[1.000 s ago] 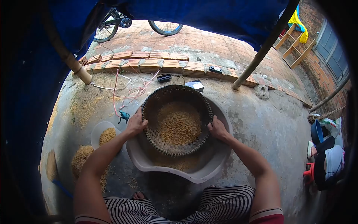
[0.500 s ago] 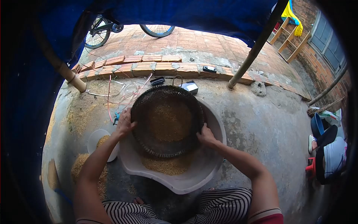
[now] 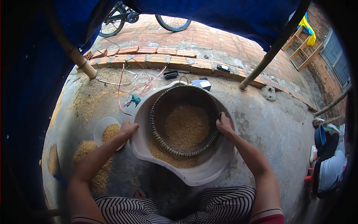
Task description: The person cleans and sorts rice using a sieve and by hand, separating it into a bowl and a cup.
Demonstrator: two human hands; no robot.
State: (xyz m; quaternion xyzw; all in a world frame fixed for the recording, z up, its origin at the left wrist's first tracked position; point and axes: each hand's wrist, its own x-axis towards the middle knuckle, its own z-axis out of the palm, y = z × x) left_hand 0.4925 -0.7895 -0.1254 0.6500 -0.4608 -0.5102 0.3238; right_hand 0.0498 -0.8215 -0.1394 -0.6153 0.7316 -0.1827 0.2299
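A round dark woven sieve (image 3: 153, 128) holding yellowish grain (image 3: 186, 127) sits inside a large pale plastic basin (image 3: 194, 179). More loose grain (image 3: 169, 158) lies in the basin beneath the sieve's near edge. My right hand (image 3: 224, 125) is closed on the sieve's right rim. At the basin's left edge, my left hand (image 3: 129, 129) grips the rim, apart from the sieve; some of its fingers are hidden. Close to my left forearm stands a white bowl (image 3: 100, 128) with grain in it, beside a grain heap (image 3: 100, 175) on the floor.
Behind the basin lie a small box (image 3: 201, 84), a black object (image 3: 171, 74) and tangled wires (image 3: 143, 86), before a low brick edging (image 3: 167, 61). Bamboo poles (image 3: 84, 63) hold up a blue tarp (image 3: 223, 18). Another person (image 3: 332, 168) sits at the right.
My left hand has let go of the sieve and now holds the basin rim. The sieve, formerly tilted and raised, has come down into the basin. The view has shifted slightly.
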